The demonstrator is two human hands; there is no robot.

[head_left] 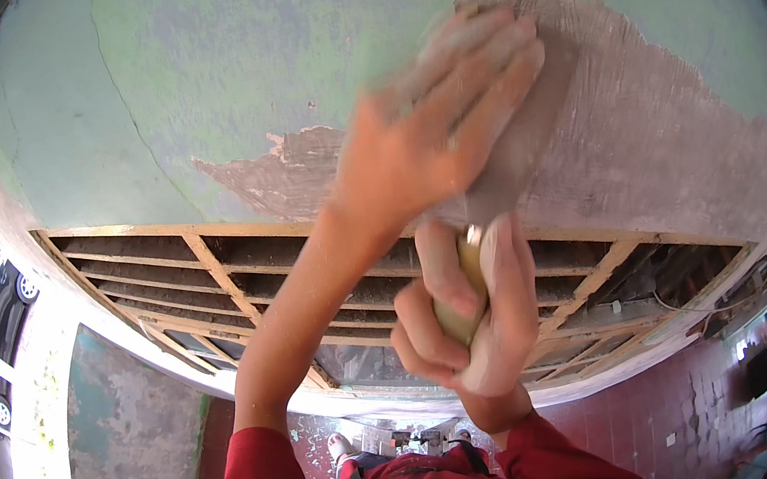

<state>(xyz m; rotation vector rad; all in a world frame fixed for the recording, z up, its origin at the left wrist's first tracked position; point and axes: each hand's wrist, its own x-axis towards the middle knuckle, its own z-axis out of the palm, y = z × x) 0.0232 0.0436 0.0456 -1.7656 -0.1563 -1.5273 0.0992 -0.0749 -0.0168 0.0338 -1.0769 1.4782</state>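
Holding a scraper (536, 113) by its yellow-green handle (461, 316), down in the right hand (507, 306). Wrapped snugly around it with bent fingers, most likely to stop it from turning or slipping. Laying the left hand (432, 131) over the grey blade (513, 159), up near its far end. Not gripping with those fingers: nearly straight, only a little apart, and pointing up and to the right. Spread flat like that perhaps to push the blade on the wall (226, 76), while steering from below with the other hand. Too blurry to tell how hard each fingertip presses. Hidden under there, too, much of the far edge, so cannot tell if touching the wall all along.

As for the scraper, leaning up and to the right over a bare brown-grey patch (669, 124), with green paint (182, 33) around the top of it. Held with the handle low, in front of a wooden frame (214, 276) with slats, maybe to let the flat part reach up higher. Farther down, two red sleeves (265, 478) and a dark red floor (631, 430). Off to the left, a dark car (5, 323).
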